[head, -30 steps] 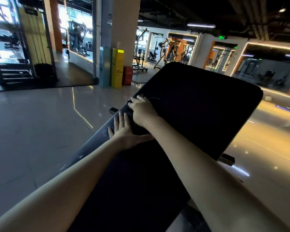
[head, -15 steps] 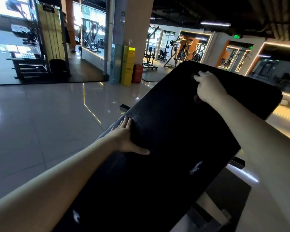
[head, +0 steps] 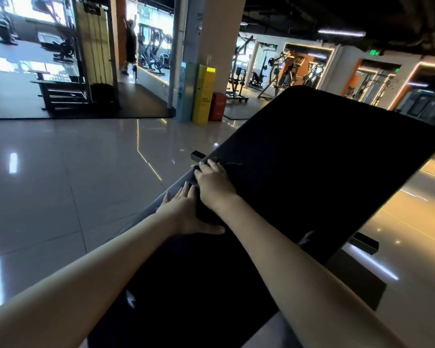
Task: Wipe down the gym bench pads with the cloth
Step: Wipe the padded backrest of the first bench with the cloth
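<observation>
A long black bench pad [head: 312,159] slopes up and away from me, filling the middle of the head view. My left hand [head: 183,212] lies flat on the pad's left edge, fingers straight and thumb spread. Just above it my right hand [head: 214,182] presses a dark cloth [head: 230,165] against the pad near that same left edge, fingers curled over it. The cloth is nearly the pad's colour, and only a creased bit shows beyond the fingers. My right forearm crosses over the pad.
Glossy tiled floor [head: 60,184] spreads to the left and right of the bench. A pillar with a yellow box [head: 204,94] and a red box [head: 217,106] stands behind. Gym machines [head: 274,74] line the back. A bench foot [head: 363,243] sticks out at the right.
My right hand has swept the cloth from the pad's upper middle back down to the left edge, beside my left hand. My left hand has stayed on the edge.
</observation>
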